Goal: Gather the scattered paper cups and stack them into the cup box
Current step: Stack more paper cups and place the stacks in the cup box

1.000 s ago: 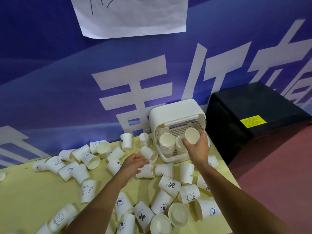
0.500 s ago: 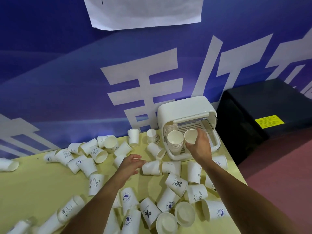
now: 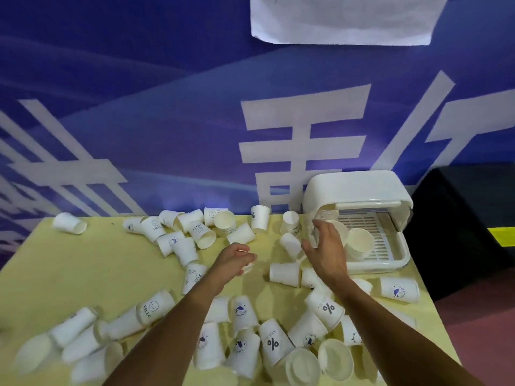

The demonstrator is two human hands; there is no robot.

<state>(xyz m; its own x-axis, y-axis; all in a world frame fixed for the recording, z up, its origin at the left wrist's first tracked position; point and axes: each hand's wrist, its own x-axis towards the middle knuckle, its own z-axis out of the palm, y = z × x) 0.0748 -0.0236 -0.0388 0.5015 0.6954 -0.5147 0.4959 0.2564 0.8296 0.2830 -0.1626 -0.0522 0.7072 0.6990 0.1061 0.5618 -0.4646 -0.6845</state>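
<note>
Fingers (image 3: 316,232) of right hand (image 3: 324,250) spread, empty, beside cup box (image 3: 359,190); left hand (image 3: 235,257) loosely curled, contents unclear. Two short stacks (image 3: 359,243) boxed; dozens of paper cups (image 3: 195,240) left across table (image 3: 83,274).

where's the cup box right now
The cup box sits at the table's far right corner against the blue wall, lid raised, just beyond the right hand.
</note>
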